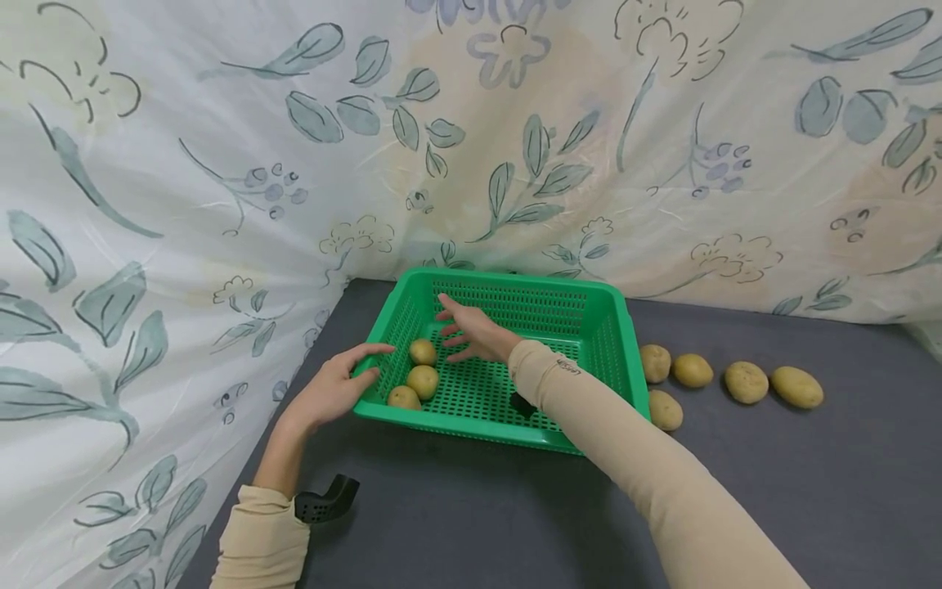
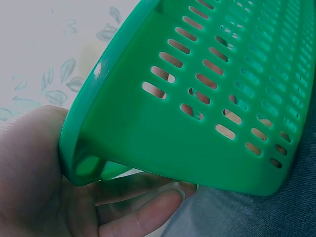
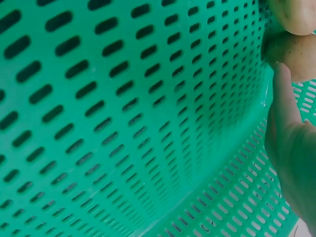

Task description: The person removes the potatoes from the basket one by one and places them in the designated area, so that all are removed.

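Observation:
A green plastic basket (image 1: 508, 438) with slotted walls stands on the dark table. Three potatoes (image 1: 423, 382) lie along its left inner side. My left hand (image 1: 342, 384) grips the basket's left rim; in the left wrist view its fingers (image 2: 143, 212) curl beneath the rim's edge. Inside the basket, my right hand (image 1: 474, 331) reaches over the floor with fingers spread and nothing held. From the right wrist, one fingertip appears close to a potato (image 3: 296, 57); whether they touch I cannot tell.
Several more potatoes (image 1: 746, 383) lie on the dark tabletop (image 1: 824, 466) just right of the basket. A floral cloth (image 1: 471, 164) hangs behind and along the left side. A black wrist device (image 1: 327, 501) sits by the left sleeve.

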`<state>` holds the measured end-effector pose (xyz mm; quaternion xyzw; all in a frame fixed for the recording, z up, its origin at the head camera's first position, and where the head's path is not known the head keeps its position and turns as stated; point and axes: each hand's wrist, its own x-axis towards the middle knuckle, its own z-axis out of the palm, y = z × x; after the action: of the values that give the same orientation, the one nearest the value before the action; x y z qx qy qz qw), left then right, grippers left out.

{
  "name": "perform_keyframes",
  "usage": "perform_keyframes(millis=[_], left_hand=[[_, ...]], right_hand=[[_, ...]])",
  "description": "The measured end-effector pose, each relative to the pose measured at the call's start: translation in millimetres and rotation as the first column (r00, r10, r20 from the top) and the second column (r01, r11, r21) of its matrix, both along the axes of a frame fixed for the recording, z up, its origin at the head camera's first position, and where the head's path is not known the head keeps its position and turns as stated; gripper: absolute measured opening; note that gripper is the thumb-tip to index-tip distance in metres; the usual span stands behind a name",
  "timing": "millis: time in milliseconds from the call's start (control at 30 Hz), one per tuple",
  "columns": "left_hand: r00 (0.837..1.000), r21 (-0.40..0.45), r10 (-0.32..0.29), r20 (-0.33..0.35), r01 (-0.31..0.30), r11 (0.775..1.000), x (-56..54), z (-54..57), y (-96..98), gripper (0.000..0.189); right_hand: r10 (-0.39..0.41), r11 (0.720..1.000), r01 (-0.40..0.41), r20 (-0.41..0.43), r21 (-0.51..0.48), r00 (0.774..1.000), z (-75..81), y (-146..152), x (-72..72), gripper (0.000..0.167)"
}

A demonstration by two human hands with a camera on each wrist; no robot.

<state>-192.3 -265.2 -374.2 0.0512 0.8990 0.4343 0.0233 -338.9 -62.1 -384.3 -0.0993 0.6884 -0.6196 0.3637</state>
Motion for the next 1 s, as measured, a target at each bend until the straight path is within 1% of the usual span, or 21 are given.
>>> perform_keyframes(millis=[333, 567, 833, 1000], left_hand=[[1.0, 0.01, -0.009, 0.01, 0.009, 1.0, -0.9, 0.5, 2.2, 0.041], [1.0, 0.011, -0.001, 0.013, 0.001, 1.0, -2.0, 0.1, 2.9, 0.04], [1.0, -0.003, 0.002, 0.021, -0.002, 1.0, -2.0, -0.3, 1.7, 0.041], [1.0, -0.002, 0.003, 0.017, -0.003, 1.0, -1.2, -0.9, 0.4, 0.04]], right_hand=[[0.022, 0.996, -0.019, -0.038, 0.082, 0.999, -3.8, -11.9, -3.6, 0.063], [0.069, 0.991, -0.063, -0.051, 0.122, 0.996, -5.1, -15.2, -2.8, 0.057], [0.117, 0.983, -0.111, -0.034, 0.148, 0.993, -11.1, -20.0, -3.9, 0.055], [0.152, 0.977, -0.137, -0.083, 0.165, 0.985, -12.6, -21.4, -2.0, 0.05]])
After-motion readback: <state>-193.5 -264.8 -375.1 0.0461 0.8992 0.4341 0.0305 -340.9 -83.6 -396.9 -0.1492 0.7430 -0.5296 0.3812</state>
